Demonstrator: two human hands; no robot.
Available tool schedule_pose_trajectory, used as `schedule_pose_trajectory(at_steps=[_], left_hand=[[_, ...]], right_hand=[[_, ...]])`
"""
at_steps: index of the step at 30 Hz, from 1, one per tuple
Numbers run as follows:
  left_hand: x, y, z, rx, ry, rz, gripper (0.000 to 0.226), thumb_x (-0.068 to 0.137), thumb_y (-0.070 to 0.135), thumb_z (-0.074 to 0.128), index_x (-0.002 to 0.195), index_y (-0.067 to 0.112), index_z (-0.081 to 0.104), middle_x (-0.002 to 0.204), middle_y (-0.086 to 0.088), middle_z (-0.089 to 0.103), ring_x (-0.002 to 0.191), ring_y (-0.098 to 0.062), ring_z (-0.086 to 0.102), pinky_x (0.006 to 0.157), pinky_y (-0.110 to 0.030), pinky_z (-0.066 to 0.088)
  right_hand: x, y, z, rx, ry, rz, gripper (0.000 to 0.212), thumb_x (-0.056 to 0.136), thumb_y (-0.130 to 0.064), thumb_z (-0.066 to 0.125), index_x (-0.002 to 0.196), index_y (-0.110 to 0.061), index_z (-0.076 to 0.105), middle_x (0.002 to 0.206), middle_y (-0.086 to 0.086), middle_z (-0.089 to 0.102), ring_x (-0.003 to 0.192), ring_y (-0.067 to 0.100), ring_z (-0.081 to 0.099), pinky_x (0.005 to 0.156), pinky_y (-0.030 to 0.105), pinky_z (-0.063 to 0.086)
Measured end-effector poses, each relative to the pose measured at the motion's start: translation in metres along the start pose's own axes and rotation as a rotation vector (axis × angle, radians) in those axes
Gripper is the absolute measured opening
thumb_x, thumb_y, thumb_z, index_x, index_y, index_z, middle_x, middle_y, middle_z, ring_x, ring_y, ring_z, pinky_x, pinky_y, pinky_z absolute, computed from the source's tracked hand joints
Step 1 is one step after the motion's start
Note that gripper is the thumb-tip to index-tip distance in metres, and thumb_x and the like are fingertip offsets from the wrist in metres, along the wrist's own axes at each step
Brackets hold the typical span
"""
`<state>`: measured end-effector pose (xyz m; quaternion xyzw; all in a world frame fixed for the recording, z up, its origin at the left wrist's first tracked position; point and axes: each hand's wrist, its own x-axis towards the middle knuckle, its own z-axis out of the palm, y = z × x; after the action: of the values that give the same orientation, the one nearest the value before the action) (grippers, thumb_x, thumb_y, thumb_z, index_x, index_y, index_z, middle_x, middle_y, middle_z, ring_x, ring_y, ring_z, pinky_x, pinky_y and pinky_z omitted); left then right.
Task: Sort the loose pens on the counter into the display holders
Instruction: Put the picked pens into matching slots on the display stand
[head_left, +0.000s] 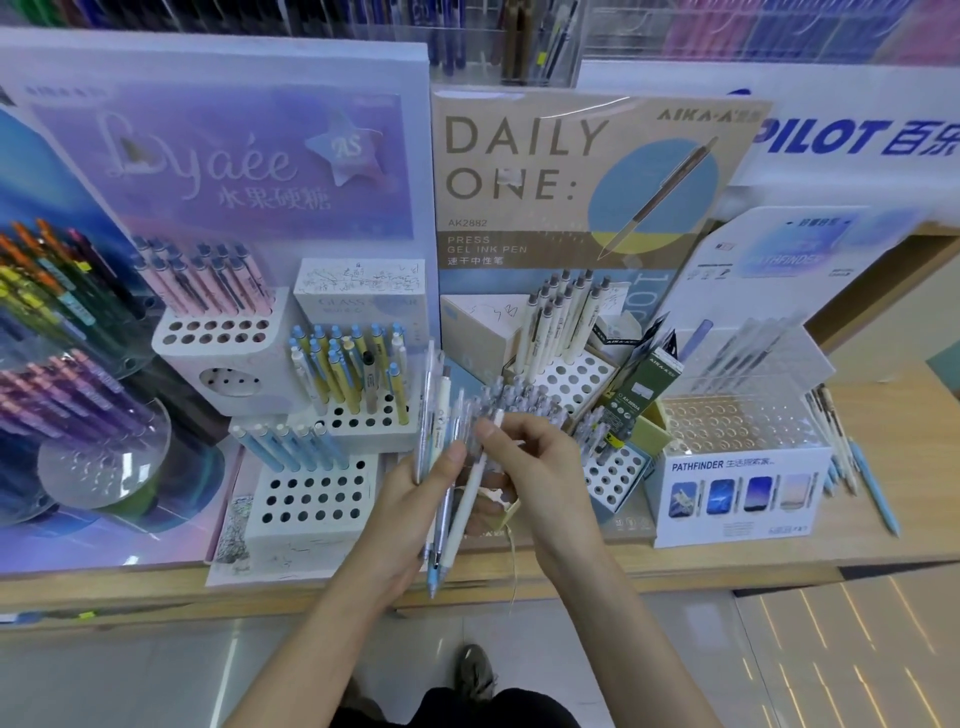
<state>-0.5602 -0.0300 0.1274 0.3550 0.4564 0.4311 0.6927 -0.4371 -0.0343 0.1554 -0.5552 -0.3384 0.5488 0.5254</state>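
While our left hand (410, 514) clasps the pens (441, 400) above the counter's (727, 558) front edge, our right hand (535, 467) pinches one cream pen (467, 514), which we judge must next drop into the matching holder (574, 382).

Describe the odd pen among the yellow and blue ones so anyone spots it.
Start at the lilac display board. Below its right edge a white holder carries yellow and blue pens. The odd pen stands among them: black top, beige barrel; its neighbours have blue tops.
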Motion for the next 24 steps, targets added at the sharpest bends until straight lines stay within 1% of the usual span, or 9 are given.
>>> schedule_pose_trajectory(at_steps=[3, 6, 8, 10, 12, 14, 16, 19, 24], left_hand=[[0.005, -0.001, 0.001, -0.008, 0.056, 0.011, 0.038, 0.079, 0.037, 0.060, 0.106, 0.009, 0.059, 0.086, -0.013, 0.075, 0.076, -0.028, 0.073, 0.057, -0.027, 0.056], [0.011, 0.002, 0.003, -0.025, 0.065, 0.034, 0.034, 0.079, 0.035, 0.057, 0.100, 0.009, 0.056, 0.082, -0.013, 0.075, 0.076, -0.026, 0.073, 0.057, -0.026, 0.056], [0.016, 0.005, 0.004, 0.012, 0.049, 0.047, 0.034, 0.082, 0.036, 0.056, 0.098, 0.006, 0.057, 0.083, -0.014, 0.075, 0.077, -0.026, 0.073, 0.058, -0.025, 0.057], [0.019, 0.008, 0.004, 0.074, 0.053, 0.060, 0.034, 0.083, 0.037, 0.056, 0.090, 0.004, 0.060, 0.078, -0.011, 0.074, 0.071, -0.021, 0.072, 0.056, -0.023, 0.055], [0.021, 0.009, 0.006, 0.111, 0.070, 0.068, 0.033, 0.081, 0.039, 0.057, 0.082, 0.005, 0.061, 0.068, -0.005, 0.071, 0.054, -0.014, 0.064, 0.048, -0.021, 0.050], [0.023, 0.011, 0.009, 0.094, 0.083, 0.068, 0.033, 0.079, 0.039, 0.058, 0.080, 0.006, 0.061, 0.058, -0.001, 0.062, 0.041, -0.010, 0.048, 0.040, -0.019, 0.040], [0.025, 0.012, 0.010, 0.073, 0.090, 0.070, 0.033, 0.076, 0.039, 0.060, 0.079, 0.007, 0.062, 0.055, 0.001, 0.055, 0.037, -0.009, 0.039, 0.037, -0.018, 0.034], [0.028, 0.015, 0.010, 0.069, 0.089, 0.071, 0.036, 0.074, 0.043, 0.062, 0.081, 0.008, 0.063, 0.051, 0.002, 0.052, 0.036, -0.007, 0.036, 0.036, -0.017, 0.032], [0.031, 0.015, 0.010, 0.062, 0.105, 0.061, 0.042, 0.073, 0.047, 0.062, 0.088, 0.008, 0.062, 0.050, 0.003, 0.050, 0.036, -0.006, 0.035, 0.035, -0.016, 0.030]], right_hand=[[0.007, -0.011, -0.013, -0.019, 0.090, -0.134, 0.012, 0.087, -0.014, 0.067, 0.077, -0.010, 0.062, 0.055, -0.006, 0.053, 0.045, 0.008, 0.045, 0.041, 0.018, 0.039], [0.019, -0.033, -0.031, -0.015, 0.221, -0.281, 0.013, 0.087, -0.017, 0.066, 0.080, -0.007, 0.061, 0.057, -0.004, 0.056, 0.048, 0.009, 0.050, 0.044, 0.020, 0.045], [0.031, -0.047, -0.042, -0.050, 0.339, -0.381, 0.020, 0.087, -0.021, 0.068, 0.082, -0.003, 0.060, 0.058, 0.000, 0.056, 0.050, 0.011, 0.052, 0.047, 0.022, 0.047], [0.045, -0.056, -0.051, -0.125, 0.430, -0.462, 0.022, 0.086, -0.025, 0.069, 0.079, -0.006, 0.060, 0.064, 0.013, 0.058, 0.054, 0.017, 0.055, 0.048, 0.022, 0.047], [0.058, -0.059, -0.056, -0.234, 0.484, -0.508, 0.019, 0.085, -0.028, 0.070, 0.080, -0.012, 0.062, 0.071, 0.017, 0.062, 0.062, 0.026, 0.062, 0.053, 0.027, 0.052], [0.070, -0.058, -0.057, -0.336, 0.486, -0.529, 0.017, 0.085, -0.029, 0.070, 0.086, -0.013, 0.064, 0.073, 0.011, 0.062, 0.071, 0.030, 0.064, 0.066, 0.041, 0.057], [0.079, -0.053, -0.057, -0.413, 0.466, -0.550, 0.018, 0.086, -0.028, 0.070, 0.091, -0.011, 0.066, 0.074, 0.009, 0.062, 0.073, 0.030, 0.063, 0.072, 0.048, 0.055], [0.087, -0.046, -0.059, -0.485, 0.460, -0.599, 0.022, 0.087, -0.027, 0.068, 0.092, -0.006, 0.066, 0.075, 0.010, 0.062, 0.073, 0.030, 0.062, 0.072, 0.049, 0.054], [0.092, -0.044, -0.065, -0.475, 0.473, -0.590, 0.021, 0.087, -0.030, 0.069, 0.091, -0.010, 0.066, 0.074, 0.011, 0.062, 0.073, 0.031, 0.063, 0.072, 0.049, 0.054]])
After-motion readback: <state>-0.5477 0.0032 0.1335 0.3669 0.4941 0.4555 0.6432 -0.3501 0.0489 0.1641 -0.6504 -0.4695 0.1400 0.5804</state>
